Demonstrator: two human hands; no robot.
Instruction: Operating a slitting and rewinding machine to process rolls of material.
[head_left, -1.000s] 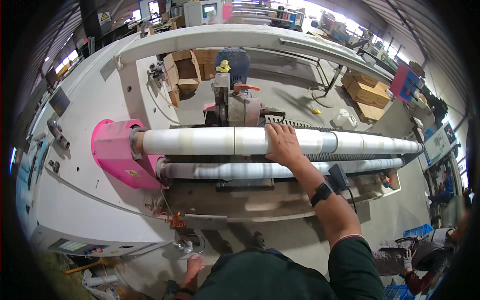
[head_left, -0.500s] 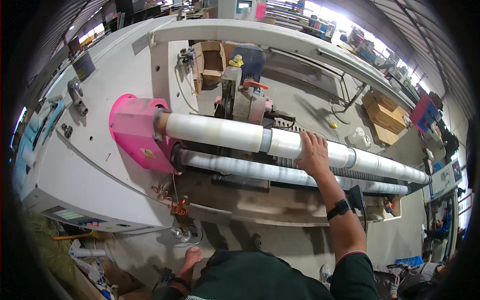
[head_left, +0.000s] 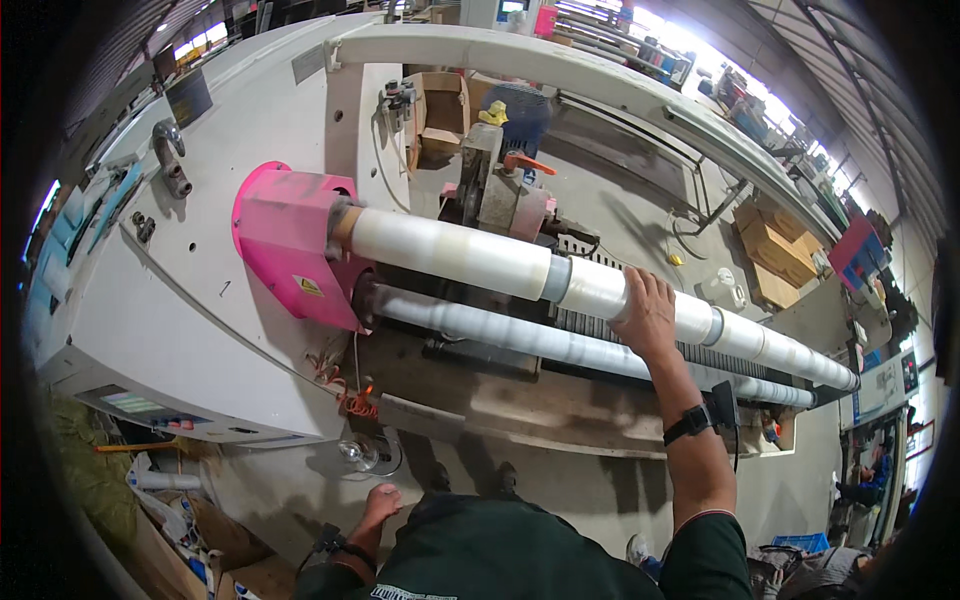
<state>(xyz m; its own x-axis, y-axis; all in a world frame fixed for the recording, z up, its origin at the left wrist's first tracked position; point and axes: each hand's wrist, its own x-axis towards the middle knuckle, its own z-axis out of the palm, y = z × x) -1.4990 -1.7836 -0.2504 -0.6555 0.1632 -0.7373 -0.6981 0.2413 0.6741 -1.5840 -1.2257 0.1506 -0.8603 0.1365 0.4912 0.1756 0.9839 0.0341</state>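
Observation:
My right hand lies across the upper shaft's middle white roll, its fingers curved over the top. On that shaft sit several white rolls with grey gaps between them; the longest roll is beside the pink housing. Below runs a second, thinner white-covered roller, partly hidden by my right forearm. My left hand hangs low beside my body, away from the machine, its fingers curled in and nothing visible in them.
A white machine body with a control panel stands at left. Behind the shafts is a mechanism with an orange lever. Cardboard boxes and a white jug are on the floor beyond. A trough runs below the rollers.
The view has shifted, so the machine's left side appears a little higher and further right. My right hand stays on the same roll; my left hand remains low and curled.

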